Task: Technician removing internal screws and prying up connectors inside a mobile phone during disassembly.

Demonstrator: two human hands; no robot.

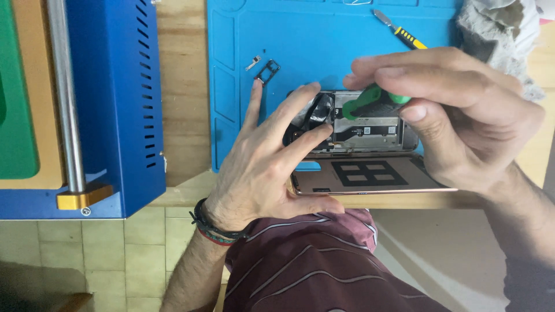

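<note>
An opened phone (370, 128) lies on a blue work mat (300, 40), its inner boards exposed. Its removed back cover (370, 176) lies just in front, at the table edge. My left hand (266, 162) rests on the phone's left end, fingers spread, thumb along the back cover. My right hand (457, 110) pinches a green-handled screwdriver (370, 101) whose tip points down into the phone's upper middle.
A small card tray (267, 71) and a tiny metal part (253, 62) lie on the mat at upper left. A yellow-black tool (402, 32) and a grey cloth (500, 34) sit at upper right. A blue metal machine (115, 104) stands left.
</note>
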